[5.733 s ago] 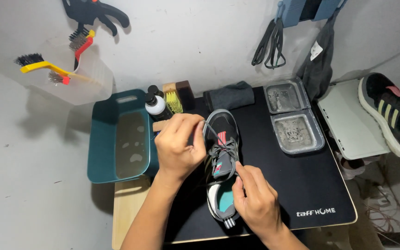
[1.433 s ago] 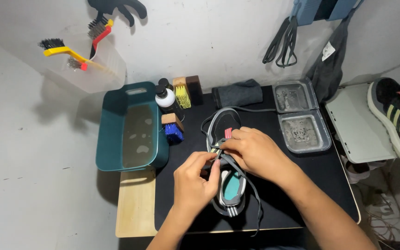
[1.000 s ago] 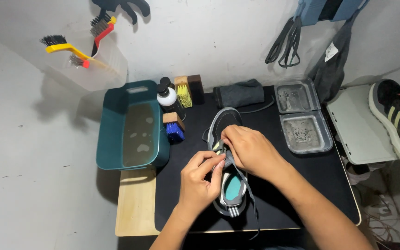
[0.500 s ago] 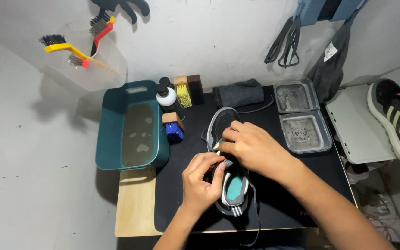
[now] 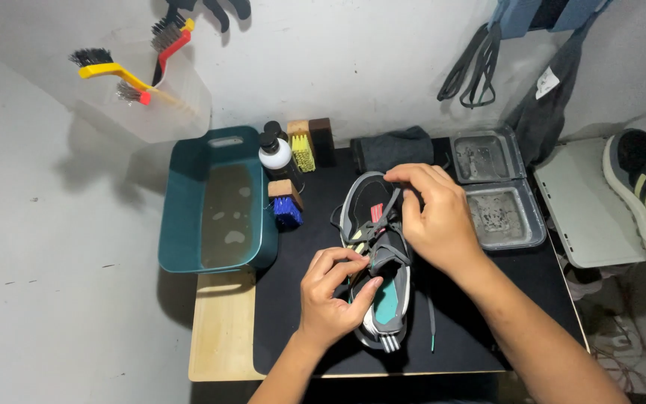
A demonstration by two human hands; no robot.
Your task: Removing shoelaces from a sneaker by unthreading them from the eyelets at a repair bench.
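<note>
Grey sneaker (image 5: 374, 224), teal insole, loose laces

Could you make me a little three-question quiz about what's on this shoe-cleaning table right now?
1. True or false: the teal tub holds murky water.
2. What does the left hand pinch beside the grey shoe: A a brush, B a lace, C a cloth?
3. Which brush lies nearest the tub?

Key
1. True.
2. B, a lace; the right hand rests on the shoe's front part.
3. The blue-bristled brush.
</note>
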